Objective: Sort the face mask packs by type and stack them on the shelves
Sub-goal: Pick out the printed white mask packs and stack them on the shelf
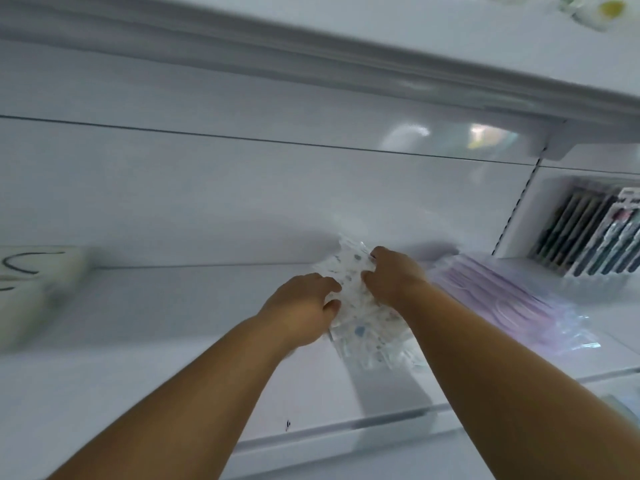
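Mid-frame on the white shelf [173, 306]: left hand [304, 308] and right hand [393, 277] both gripping the patterned mask pack [360, 317], probably squaring it beside the purple mask packs [502, 299], sorted by type.

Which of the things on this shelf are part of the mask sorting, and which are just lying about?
Part of the job:
- patterned white mask packs, held by the left hand and right hand
- purple mask packs, stacked to their right
- white shelf

Just lying about:
- dark packets in the next bay
- pale blurred item at far left
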{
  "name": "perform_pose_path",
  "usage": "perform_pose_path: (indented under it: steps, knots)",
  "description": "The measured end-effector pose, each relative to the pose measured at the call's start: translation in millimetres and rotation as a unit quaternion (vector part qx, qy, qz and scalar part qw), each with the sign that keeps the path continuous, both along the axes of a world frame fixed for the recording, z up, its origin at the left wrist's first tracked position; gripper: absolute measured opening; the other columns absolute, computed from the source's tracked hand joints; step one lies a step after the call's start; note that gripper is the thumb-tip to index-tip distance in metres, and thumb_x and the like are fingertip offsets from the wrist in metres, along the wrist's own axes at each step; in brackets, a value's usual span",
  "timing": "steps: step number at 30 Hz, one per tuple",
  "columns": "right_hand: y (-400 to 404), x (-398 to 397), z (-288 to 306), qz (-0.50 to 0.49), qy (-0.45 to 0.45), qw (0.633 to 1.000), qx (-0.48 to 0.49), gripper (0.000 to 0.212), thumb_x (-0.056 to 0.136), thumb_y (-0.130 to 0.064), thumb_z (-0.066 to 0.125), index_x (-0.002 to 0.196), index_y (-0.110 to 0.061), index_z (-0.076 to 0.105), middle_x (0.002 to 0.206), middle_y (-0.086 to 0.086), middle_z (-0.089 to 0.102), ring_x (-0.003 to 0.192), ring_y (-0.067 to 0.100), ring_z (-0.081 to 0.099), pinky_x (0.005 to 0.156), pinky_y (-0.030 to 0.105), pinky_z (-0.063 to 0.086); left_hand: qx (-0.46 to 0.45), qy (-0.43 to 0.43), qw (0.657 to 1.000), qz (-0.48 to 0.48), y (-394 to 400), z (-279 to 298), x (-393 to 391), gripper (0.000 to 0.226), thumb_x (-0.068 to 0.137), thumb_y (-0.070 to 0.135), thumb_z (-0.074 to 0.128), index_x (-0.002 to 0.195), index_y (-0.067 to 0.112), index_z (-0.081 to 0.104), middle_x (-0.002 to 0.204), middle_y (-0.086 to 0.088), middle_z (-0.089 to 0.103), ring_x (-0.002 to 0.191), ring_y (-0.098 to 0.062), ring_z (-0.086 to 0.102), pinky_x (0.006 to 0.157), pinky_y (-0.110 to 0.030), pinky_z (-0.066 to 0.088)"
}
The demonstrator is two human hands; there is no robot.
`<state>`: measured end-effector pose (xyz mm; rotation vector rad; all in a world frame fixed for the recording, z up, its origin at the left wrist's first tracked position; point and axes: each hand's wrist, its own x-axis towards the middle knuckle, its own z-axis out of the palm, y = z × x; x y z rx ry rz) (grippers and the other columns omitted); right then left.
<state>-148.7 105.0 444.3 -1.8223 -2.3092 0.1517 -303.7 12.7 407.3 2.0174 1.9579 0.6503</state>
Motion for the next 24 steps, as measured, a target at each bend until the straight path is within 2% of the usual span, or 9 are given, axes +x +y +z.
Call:
perform_pose_path:
  steps: [3,6,9,11,13,16,18,21,24]
  knots:
    - [-3.4,6.0,1.1,-0.003,0.052,0.998,0.021,0.028,0.093,-0.018,0.048,0.121,-0.021,0.052,0.109,0.007,0.065,0.095,0.029,0.061,0.077,0.034,0.05,-0.038,-0.169,0.984,0.037,2.4,4.2,13.3,0.039,0.102,0.044,0.048,0.138,0.031,0.056,0.135,0.008,0.057,0.123,-0.017,0.055,0.104,-0.033,0.045]
    - [-16.9,2.3,4.3,0.009,0.071,0.996,0.045,0.038,0.095,-0.012,0.045,0.131,-0.024,0.048,0.113,0.008,0.065,0.1,0.03,0.062,0.074,0.031,0.044,-0.048,-0.319,0.943,0.076,7.0,7.9,23.7,0.04,0.103,0.048,0.043,0.111,0.018,0.067,0.115,-0.001,0.07,0.108,-0.026,0.064,0.1,-0.042,0.05]
    - [-43.2,-8.6,4.2,0.068,0.085,0.993,0.043,0.04,0.1,-0.023,0.045,0.14,-0.025,0.043,0.127,0.006,0.062,0.113,0.027,0.059,0.088,0.034,0.048,-0.071,-0.57,0.81,0.116,7.9,6.5,24.3,0.048,0.093,0.067,0.049,0.102,0.024,0.069,0.103,-0.001,0.076,0.1,-0.026,0.071,0.098,-0.045,0.054]
    - [-61.7,-14.2,-2.0,0.15,0.109,0.983,0.008,0.048,0.1,-0.03,0.049,0.147,-0.022,0.04,0.139,0.004,0.055,0.124,0.024,0.053,0.1,0.034,0.044,-0.06,-0.659,0.742,0.106,6.8,2.1,21.4,0.06,0.078,0.073,0.057,0.108,0.022,0.071,0.105,-0.005,0.076,0.1,-0.025,0.073,0.092,-0.043,0.057]
    - [-72.1,-15.5,-8.2,0.218,0.147,0.965,-0.019,0.047,0.099,-0.028,0.05,0.145,-0.019,0.045,0.141,0.002,0.052,0.127,0.019,0.05,0.099,0.027,0.04,-0.044,-0.687,0.718,0.099,5.2,-2.7,19.1,0.07,0.073,0.069,0.061,0.115,0.014,0.07,0.108,-0.01,0.076,0.101,-0.027,0.073,0.089,-0.041,0.056]
    - [-65.1,-7.7,-7.2,0.181,0.223,0.956,0.057,0.038,0.1,-0.023,0.048,0.136,-0.016,0.057,0.14,0.0,0.055,0.127,0.018,0.05,0.097,0.021,0.035,-0.007,-0.732,0.677,0.076,1.5,-7.5,16.4,0.071,0.078,0.059,0.064,0.124,0.005,0.066,0.114,-0.017,0.073,0.106,-0.034,0.071,0.095,-0.047,0.054]
    - [-47.3,0.5,-7.7,0.108,0.136,0.98,0.093,0.042,0.104,-0.033,0.039,0.141,-0.017,0.051,0.148,0.005,0.049,0.137,0.023,0.041,0.112,0.03,0.03,-0.012,-0.747,0.661,0.076,-0.4,-9.4,14.9,0.055,0.088,0.046,0.065,0.125,0.006,0.065,0.116,-0.016,0.073,0.107,-0.033,0.07,0.096,-0.048,0.053]
    - [-32.9,6.4,-11.6,0.035,-0.022,0.999,-0.028,0.051,0.103,-0.046,0.02,0.14,-0.022,0.046,0.144,0.009,0.046,0.135,0.028,0.038,0.113,0.046,0.03,-0.043,-0.733,0.666,0.128,0.2,-14.1,12.5,0.029,0.097,0.022,0.064,0.118,0.002,0.067,0.109,-0.018,0.075,0.099,-0.04,0.072,0.09,-0.061,0.054]
    - [-43.3,3.4,-18.8,0.068,0.015,0.998,-0.007,0.044,0.104,-0.041,0.024,0.13,-0.021,0.053,0.129,0.006,0.056,0.118,0.026,0.05,0.103,0.04,0.038,-0.063,-0.712,0.682,0.156,3.7,-19.5,8.1,0.029,0.094,0.017,0.068,0.118,0.001,0.068,0.106,-0.02,0.075,0.095,-0.043,0.072,0.085,-0.066,0.054]
